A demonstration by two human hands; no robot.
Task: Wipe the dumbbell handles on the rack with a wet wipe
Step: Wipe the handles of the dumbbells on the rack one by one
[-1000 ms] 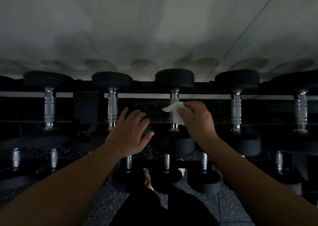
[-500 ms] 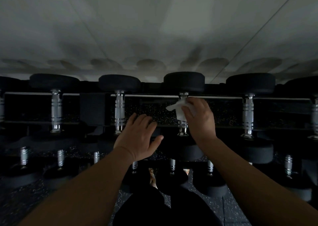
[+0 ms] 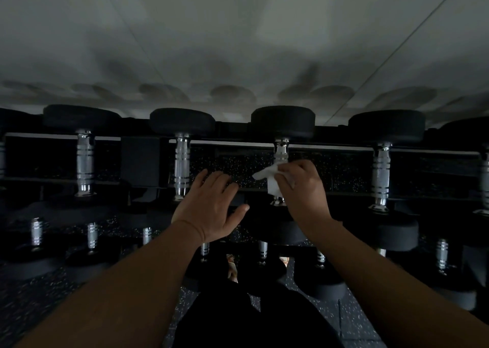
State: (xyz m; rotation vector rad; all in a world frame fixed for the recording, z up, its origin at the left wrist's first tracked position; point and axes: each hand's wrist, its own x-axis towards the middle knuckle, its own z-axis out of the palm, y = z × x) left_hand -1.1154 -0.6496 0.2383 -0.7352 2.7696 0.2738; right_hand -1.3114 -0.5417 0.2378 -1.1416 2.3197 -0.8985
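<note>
Dim light; detail in the dark areas was limited.

Counts: on the upper tier of the black metal rack [image 3: 140, 159], four chrome dumbbell handles were seen whole, with parts of one more at each frame edge. On the lower tier, below both hands, at least eight shorter chrome handles were counted; some were partly hidden by the forearms. Two bare hands and one wipe were noted.

Materials and shapes: each upper handle was a ringed, polished metal cylinder set between round black rubber-look heads. The floor beneath was dark and speckled with pale flecks. A pale, smooth wall was seen above the rack.

The right hand [image 3: 304, 189] was closed around the crumpled white wet wipe [image 3: 270, 179], which was pressed against the wiped handle [image 3: 281, 150], the third whole one from the left. The wipe covered the lower half of that handle; a loose corner stuck out toward the left hand. The bare chrome upper part was left showing above the fingers.

The left hand [image 3: 211, 210] was held open, fingers spread, palm down, gripping nothing, just beside the right hand and apart from it. The second chrome handle [image 3: 182, 167] stood just left of its fingertips.

Change from half a second before: the wipe and right hand were found lower on the handle, having been near its top end. The left hand's pose was unchanged.
</note>
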